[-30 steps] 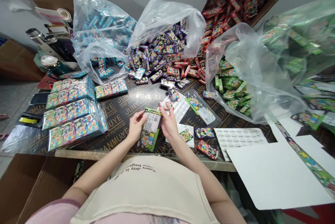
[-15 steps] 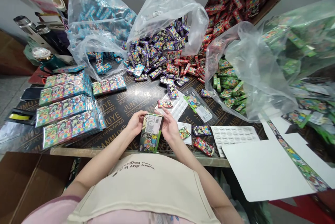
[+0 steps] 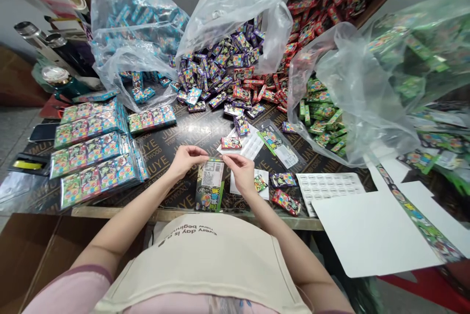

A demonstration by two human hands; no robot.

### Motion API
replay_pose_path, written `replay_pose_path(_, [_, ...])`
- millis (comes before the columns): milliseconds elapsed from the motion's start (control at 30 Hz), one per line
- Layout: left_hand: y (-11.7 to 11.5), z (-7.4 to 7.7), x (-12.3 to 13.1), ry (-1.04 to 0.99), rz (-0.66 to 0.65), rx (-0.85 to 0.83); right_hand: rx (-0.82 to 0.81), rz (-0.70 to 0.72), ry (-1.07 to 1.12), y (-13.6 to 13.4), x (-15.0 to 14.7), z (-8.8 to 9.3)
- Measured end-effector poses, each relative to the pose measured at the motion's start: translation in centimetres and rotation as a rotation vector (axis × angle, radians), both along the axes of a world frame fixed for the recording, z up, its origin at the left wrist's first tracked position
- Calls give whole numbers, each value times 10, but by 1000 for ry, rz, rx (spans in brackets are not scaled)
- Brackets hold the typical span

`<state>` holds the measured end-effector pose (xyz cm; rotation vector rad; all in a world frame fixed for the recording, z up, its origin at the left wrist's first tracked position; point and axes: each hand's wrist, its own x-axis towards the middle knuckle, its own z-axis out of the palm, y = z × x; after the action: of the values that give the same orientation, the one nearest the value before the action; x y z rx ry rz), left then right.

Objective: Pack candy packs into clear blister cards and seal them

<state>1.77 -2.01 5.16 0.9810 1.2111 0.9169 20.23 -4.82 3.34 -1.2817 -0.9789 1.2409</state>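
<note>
At the lower centre of the frame, our left hand and right hand both pinch the top edge of a flat clear plastic packet with a green printed card inside, fingers clamped on it from either side. The packet sits over the near part of the dark printed plywood table; we cannot tell whether it rests there. Just beyond it, a small red candy box lies on a pale sheet. At the left are stacks of filled clear packets. At upper centre a clear bag spills small purple boxes. A white sheet of labels lies to the right.
</note>
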Motion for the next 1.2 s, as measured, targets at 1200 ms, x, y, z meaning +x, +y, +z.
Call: replay_pose_path(1200, [-10, 7, -1, 509, -381, 582, 144, 270, -1210, -18, 135, -67])
